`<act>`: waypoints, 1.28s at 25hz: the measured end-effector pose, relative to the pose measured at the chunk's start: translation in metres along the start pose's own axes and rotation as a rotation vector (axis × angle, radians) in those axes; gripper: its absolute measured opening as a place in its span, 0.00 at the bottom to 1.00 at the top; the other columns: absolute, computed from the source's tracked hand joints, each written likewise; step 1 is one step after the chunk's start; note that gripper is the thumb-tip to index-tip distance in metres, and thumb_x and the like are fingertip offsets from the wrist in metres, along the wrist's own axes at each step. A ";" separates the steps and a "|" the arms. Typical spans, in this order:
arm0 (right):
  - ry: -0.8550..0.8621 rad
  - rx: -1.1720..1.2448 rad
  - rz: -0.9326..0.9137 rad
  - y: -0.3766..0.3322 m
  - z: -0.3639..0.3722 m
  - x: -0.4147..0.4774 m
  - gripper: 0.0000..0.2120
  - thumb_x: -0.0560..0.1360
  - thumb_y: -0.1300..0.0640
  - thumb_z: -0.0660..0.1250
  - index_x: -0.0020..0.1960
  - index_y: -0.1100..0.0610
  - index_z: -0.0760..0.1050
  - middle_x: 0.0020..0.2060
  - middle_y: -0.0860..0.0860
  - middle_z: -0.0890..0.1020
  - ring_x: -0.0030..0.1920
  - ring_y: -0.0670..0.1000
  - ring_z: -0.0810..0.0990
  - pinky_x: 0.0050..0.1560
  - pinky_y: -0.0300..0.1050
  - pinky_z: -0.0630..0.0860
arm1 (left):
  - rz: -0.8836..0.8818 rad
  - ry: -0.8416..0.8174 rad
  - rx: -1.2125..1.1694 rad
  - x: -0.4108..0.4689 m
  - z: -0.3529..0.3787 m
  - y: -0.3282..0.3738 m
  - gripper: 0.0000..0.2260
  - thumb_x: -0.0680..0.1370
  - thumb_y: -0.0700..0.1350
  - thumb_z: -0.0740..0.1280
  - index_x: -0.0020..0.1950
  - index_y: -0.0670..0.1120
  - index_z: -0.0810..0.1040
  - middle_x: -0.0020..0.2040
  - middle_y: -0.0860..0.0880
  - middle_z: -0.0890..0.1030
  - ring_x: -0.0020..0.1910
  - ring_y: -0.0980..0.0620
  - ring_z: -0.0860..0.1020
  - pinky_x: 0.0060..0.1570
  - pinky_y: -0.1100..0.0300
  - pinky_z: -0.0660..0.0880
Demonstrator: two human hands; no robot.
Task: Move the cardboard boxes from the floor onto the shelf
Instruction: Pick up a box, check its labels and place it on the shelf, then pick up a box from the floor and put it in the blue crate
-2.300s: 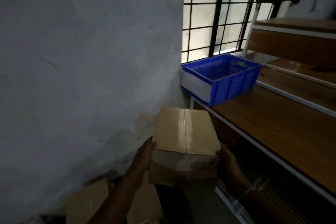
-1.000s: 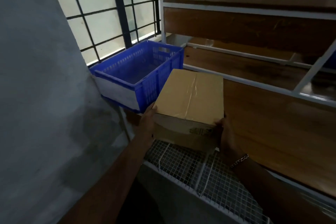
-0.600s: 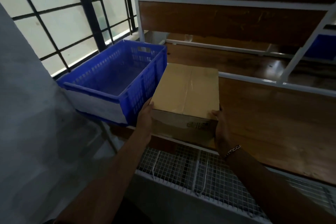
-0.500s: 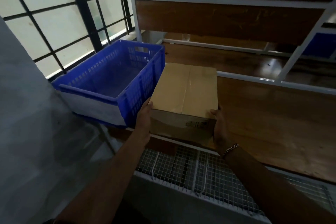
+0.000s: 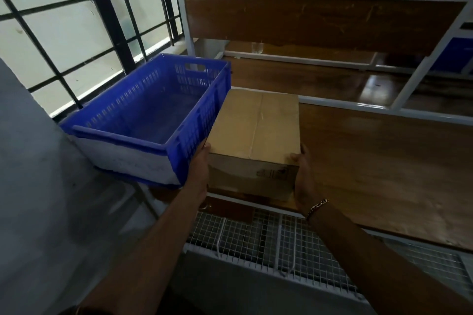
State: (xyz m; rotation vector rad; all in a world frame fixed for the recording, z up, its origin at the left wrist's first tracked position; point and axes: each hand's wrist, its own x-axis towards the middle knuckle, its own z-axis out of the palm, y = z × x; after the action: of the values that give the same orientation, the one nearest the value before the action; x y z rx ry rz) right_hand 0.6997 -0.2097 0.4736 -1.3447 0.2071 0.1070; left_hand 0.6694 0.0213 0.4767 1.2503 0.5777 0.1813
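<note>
A taped brown cardboard box sits at the front edge of the wooden shelf, right beside a blue plastic crate. My left hand holds the box's left side, squeezed between box and crate. My right hand holds its right side, thumb over the top near corner. The fingers behind the box are hidden. Whether the box rests fully on the shelf board I cannot tell.
A white wire-mesh shelf juts out below the wooden one. Another wooden shelf level hangs above, with white metal posts. A barred window stands at the left and a grey wall near me.
I have lifted the box from near the floor up to the shelf and pushed it forward next to the blue crate. Both hands have kept their hold on its sides.
</note>
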 end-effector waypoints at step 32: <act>-0.796 -0.394 0.163 0.155 -0.027 -0.209 0.25 0.80 0.46 0.66 0.68 0.62 0.71 0.59 0.51 0.78 0.63 0.60 0.78 0.56 0.44 0.75 | -0.024 0.788 0.156 -0.355 -0.179 -0.189 0.20 0.84 0.43 0.64 0.76 0.41 0.70 0.74 0.45 0.71 0.72 0.48 0.70 0.63 0.60 0.68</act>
State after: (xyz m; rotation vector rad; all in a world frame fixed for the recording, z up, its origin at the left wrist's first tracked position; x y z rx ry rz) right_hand 0.4627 -0.1929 0.3643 -1.5683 -0.3988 0.8371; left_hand 0.2454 -0.0435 0.3773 1.3034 1.3021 0.6324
